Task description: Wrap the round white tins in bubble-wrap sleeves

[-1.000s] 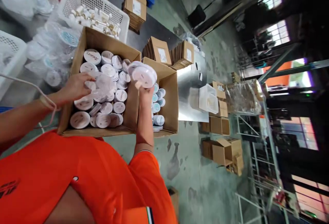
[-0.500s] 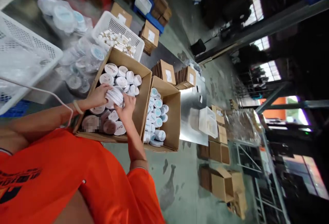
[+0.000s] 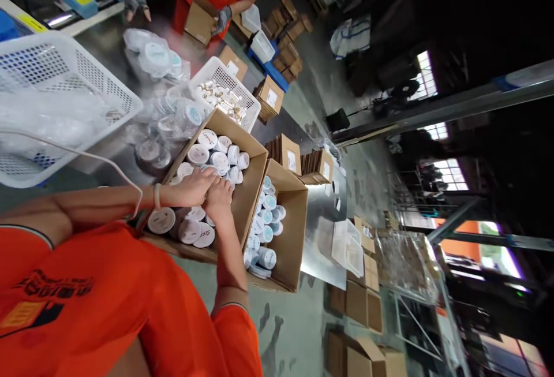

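Note:
Inside a cardboard box (image 3: 246,163) lie many round white printed discs (image 3: 220,161), some in stacks. My left hand (image 3: 193,187), with a pale band on the wrist, reaches over the box from the left. Beside it and touching it, my right hand (image 3: 220,197) bends down among the discs. Both hands have their fingers curled together, and whatever lies under them is hidden. A second cardboard box (image 3: 291,232) stands against the first on the right. White and pale-blue round pieces (image 3: 265,215) fill its left part.
A white basket (image 3: 249,100) of small white and gold parts stands behind the box. Plastic-bagged discs (image 3: 167,114) and a larger white basket (image 3: 125,97) lie left. Folded cartons (image 3: 288,155) line the metal table (image 3: 318,256). A co-worker's gloved hand (image 3: 223,19) holds a carton.
My hands have come together and lowered over the box; the stack of white discs between them is now covered. The view has shifted, bringing a co-worker into sight at the top.

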The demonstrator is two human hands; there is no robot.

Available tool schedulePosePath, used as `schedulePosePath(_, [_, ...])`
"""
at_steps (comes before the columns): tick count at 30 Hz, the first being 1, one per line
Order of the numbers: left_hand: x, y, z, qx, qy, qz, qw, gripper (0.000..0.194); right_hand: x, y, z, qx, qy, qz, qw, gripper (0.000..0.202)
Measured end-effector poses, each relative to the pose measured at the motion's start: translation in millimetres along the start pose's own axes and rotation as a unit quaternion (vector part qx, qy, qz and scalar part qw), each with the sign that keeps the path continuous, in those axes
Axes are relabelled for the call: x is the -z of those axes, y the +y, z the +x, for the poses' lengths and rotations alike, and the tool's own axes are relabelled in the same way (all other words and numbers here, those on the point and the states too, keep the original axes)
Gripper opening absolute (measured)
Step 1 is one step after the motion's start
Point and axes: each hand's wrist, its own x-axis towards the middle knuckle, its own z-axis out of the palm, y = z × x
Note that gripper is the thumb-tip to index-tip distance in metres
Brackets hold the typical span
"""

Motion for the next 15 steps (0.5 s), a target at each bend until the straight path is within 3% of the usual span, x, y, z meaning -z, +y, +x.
schedulePosePath(3, [37.6, -16, 9, -0.002, 0.001, -0.007, 1.000, 0.059, 13, 12, -3, 0.018, 0.114, 0.084, 0.990, 0.074])
schedulePosePath(5, [78.3, -31, 15, 0.002, 0.017, -0.009, 1.000, 0.062, 15, 14, -9, 0.000, 0.222, 0.134, 0.966, 0.070])
schedulePosePath(7, [125.8, -46, 19, 0.019, 0.050, -0.006, 0.999, 0.063, 6, 6, -17, -0.014, 0.268, 0.176, 0.947, 0.060])
schedulePosePath(11, [210.6, -72, 36, 0.060, 0.111, 0.018, 0.992, 0.063, -43, -41, -32, 0.005, 0.185, 0.235, 0.954, 0.053])
schedulePosePath(13, [236.3, -91, 50, 0.081, 0.133, 0.036, 0.987, 0.059, -71, -66, -37, 0.004, 0.125, 0.241, 0.963, 0.058])
schedulePosePath(15, [248.6, -119, 67, 0.106, 0.153, 0.051, 0.981, 0.056, -92, -82, -39, -0.006, 0.083, 0.240, 0.967, 0.055])
